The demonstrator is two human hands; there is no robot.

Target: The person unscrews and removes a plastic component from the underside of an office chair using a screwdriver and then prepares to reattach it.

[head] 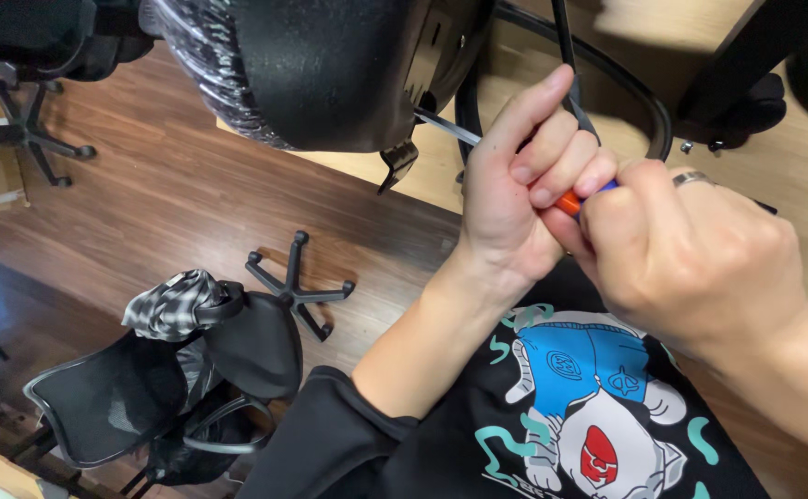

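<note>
My left hand [520,185] and my right hand [691,249] both grip a screwdriver with an orange and blue handle [570,200]. Its metal shaft [446,127] points up and left into the underside of a black office chair seat [321,65] wrapped in clear plastic. A black curved armrest frame [635,92] runs behind my left fingers. The right hand wears a ring and closes over the handle's end.
A black five-legged chair base [295,286] lies on the dark wooden floor. A mesh-backed chair [117,397] with a grey patterned cloth [177,300] stands lower left. Another chair base [34,134] sits upper left. Light wooden boards [515,65] lie beyond.
</note>
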